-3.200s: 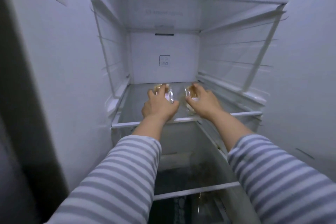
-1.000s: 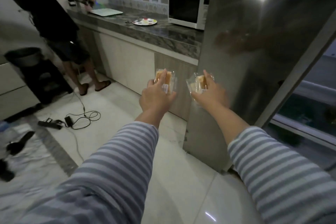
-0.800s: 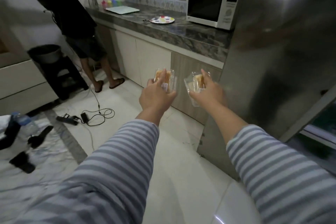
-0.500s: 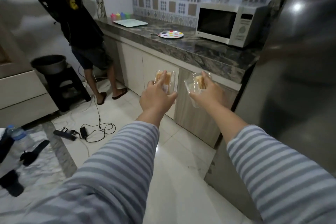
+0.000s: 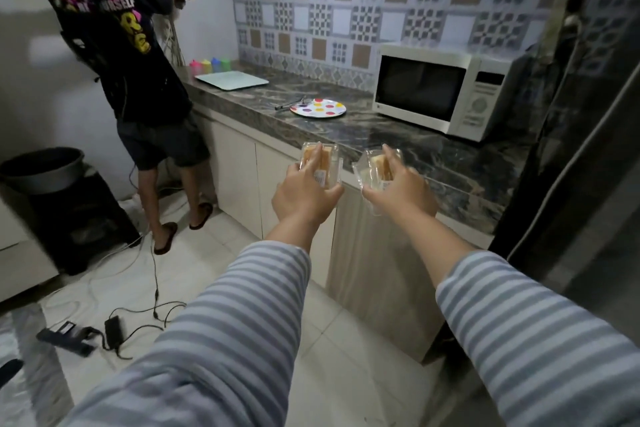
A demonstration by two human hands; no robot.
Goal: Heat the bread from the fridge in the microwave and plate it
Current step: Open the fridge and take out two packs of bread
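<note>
Two striped sleeves fill the bottom of the frame, arms stretched forward. At centre, the left hand (image 5: 304, 192) grips one wrapped bread pack (image 5: 320, 163), fingers curled round its clear packaging; just right of it, the right hand (image 5: 403, 192) pinches a second bread pack (image 5: 379, 166) the same way. Each pack is held out in front and apart from the other, probably so both can be set down without juggling. Beyond the hands, in the middle of the frame, runs the marbled counter (image 5: 398, 139). On it, a spotted plate (image 5: 318, 108) lies beside a utensil too small to name, likely waiting for the heated bread. To the upper right stands the white microwave (image 5: 440, 90), door closed, so one hand must be freed to open it. At upper left another person (image 5: 121, 55) faces away.
</note>
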